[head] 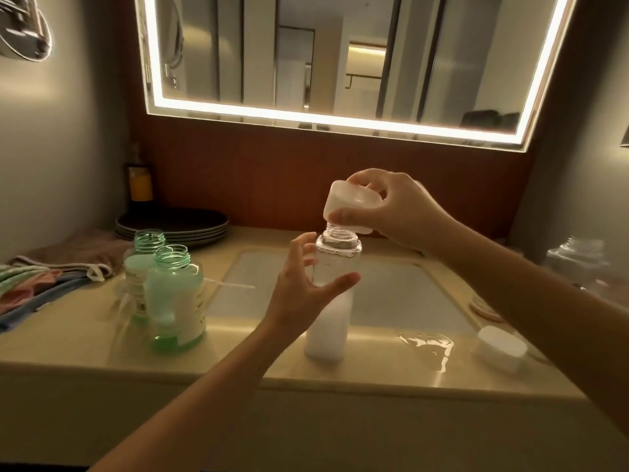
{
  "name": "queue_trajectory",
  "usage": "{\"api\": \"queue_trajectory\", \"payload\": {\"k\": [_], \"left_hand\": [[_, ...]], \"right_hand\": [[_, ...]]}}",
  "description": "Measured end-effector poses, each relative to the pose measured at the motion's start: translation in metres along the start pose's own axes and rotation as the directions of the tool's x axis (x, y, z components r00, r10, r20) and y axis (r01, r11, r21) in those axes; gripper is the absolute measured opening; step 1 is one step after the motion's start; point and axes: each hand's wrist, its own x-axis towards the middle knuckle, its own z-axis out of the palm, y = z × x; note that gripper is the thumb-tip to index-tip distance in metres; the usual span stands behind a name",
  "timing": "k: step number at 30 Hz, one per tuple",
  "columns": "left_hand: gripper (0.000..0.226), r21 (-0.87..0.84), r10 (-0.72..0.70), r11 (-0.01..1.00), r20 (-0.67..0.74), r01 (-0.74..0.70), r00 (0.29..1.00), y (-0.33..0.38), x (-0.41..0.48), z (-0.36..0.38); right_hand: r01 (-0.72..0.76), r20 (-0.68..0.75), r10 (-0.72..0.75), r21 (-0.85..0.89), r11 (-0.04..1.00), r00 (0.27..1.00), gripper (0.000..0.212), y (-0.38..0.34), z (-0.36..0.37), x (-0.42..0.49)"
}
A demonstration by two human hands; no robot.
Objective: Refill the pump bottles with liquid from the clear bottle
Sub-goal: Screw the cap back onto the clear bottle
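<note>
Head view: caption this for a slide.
Right hand holds a white cap above the open clear bottle; left hand steadies it.

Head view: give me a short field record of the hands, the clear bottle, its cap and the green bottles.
left hand: thumb in front of clear bottle, fingers beside it; grip unclear
right hand: holds white cap, tilted just above the open neck
clear bottle: upright on counter at front edge of sink
green bottles: two, necks open, left of sink
spill: wet patch on counter, right

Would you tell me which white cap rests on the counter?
The cap at far right; the other cap is held by the right hand over the bottle.
</note>
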Motion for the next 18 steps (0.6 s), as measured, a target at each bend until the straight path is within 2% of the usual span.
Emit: {"api": "queue_trajectory", "payload": {"k": [3,10,18], "left_hand": [[0.087,-0.026,-0.017,1.0,0.03,0.018,0.999,-0.005,0.005,0.009],[0.074,0.081,0.009,0.997,-0.028,-0.007,1.0,-0.017,0.008,0.018],[0.065,0.082,-0.01,0.997,0.064,0.005,0.998,-0.023,0.011,0.019]], "right_hand": [[0.009,0.063,-0.009,0.004,1.0,0.998,0.061,0.006,0.003,0.004],[0.021,0.18,-0.016,-0.026,0.999,0.984,0.063,0.017,0.004,0.013],[-0.015,0.242,0.02,-0.02,1.0,0.97,0.06,0.021,0.002,0.021]]}}
